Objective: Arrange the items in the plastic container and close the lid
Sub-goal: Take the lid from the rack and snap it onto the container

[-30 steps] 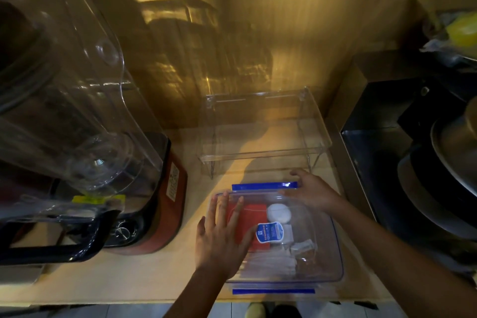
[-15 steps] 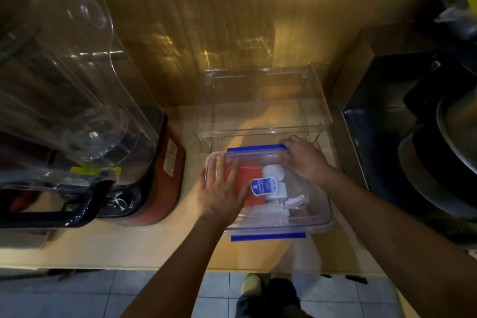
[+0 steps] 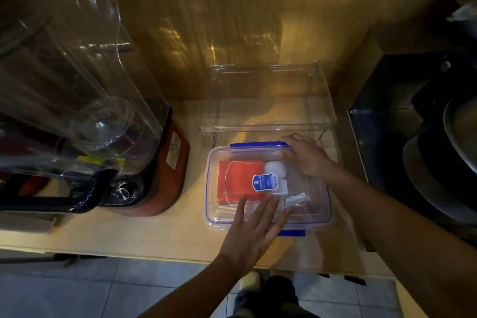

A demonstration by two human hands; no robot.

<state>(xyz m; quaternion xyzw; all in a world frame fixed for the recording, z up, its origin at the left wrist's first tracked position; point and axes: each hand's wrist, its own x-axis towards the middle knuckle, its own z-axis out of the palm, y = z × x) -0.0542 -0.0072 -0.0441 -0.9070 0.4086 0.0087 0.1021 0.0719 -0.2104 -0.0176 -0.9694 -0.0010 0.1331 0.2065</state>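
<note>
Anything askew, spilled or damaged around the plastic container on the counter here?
Nothing stands out. The lid sits squarely on the plastic container, contents inside, no spill; left hand and right hand rest on it.

Pale wooden desk (image 3: 160, 235) with three things on it.
A red-based blender (image 3: 154, 175) stood at its left end, a lidded plastic container (image 3: 268, 188) sat near the front edge toward the right, and a clear acrylic stand (image 3: 268, 116) stood just behind it by the back edge.
</note>
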